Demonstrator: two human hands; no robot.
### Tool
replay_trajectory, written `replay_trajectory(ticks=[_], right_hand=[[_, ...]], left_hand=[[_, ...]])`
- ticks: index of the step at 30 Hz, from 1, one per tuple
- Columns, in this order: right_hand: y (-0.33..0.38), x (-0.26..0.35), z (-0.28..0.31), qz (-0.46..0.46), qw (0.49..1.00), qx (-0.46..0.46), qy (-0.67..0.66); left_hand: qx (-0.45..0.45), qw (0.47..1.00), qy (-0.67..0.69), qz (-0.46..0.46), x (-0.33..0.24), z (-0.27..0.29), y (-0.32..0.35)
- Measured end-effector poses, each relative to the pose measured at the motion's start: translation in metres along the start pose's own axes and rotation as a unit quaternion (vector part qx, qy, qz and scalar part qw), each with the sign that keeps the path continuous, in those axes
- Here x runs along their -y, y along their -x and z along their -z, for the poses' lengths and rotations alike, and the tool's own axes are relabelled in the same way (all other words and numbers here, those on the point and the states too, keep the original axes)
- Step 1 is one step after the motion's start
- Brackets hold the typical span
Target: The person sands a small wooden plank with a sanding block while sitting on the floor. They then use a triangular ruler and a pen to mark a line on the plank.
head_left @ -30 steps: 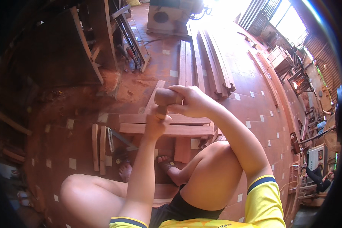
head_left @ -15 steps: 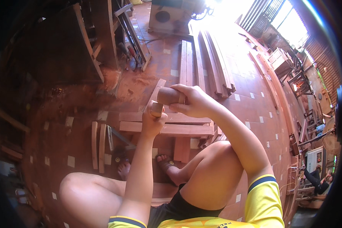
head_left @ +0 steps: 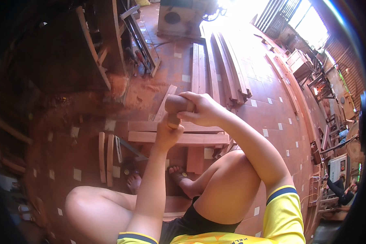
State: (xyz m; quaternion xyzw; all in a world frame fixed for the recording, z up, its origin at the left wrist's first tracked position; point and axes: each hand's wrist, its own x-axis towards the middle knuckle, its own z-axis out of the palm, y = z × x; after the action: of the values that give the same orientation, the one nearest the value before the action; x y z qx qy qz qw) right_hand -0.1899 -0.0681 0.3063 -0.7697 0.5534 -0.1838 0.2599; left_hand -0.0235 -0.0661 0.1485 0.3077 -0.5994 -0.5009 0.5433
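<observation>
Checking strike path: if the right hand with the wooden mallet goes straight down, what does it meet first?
Likely the tool handle in the left hand, right under the mallet held by the right hand. Below lies the wooden frame. Depth unclear.

The mallet is smooth, matt brown wood. The beams beneath look like planed reddish wood. The floor is matt terracotta tile, dusty.

Wooden mallet: above the joined beams, which lie crosswise on the floor before the knees. Long planks: behind the beams, running away (toward the machine). Short slats: left of the beams. Feet: just nearer than the beams.
</observation>
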Motion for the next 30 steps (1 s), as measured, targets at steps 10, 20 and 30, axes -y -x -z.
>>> replay_trajectory(ticks=[10,20,30], right_hand=[[0.009,0.003,0.008,-0.003,1.000,-0.003,-0.003],[0.010,0.007,0.010,0.000,1.000,0.000,-0.004],[0.011,0.002,0.008,0.007,1.000,-0.017,-0.002]], left_hand=[[0.003,0.998,-0.022,0.052,0.002,0.010,-0.004],[-0.001,0.999,-0.032,0.015,0.004,0.012,-0.006],[0.012,1.000,-0.023,0.008,-0.002,0.013,-0.007]])
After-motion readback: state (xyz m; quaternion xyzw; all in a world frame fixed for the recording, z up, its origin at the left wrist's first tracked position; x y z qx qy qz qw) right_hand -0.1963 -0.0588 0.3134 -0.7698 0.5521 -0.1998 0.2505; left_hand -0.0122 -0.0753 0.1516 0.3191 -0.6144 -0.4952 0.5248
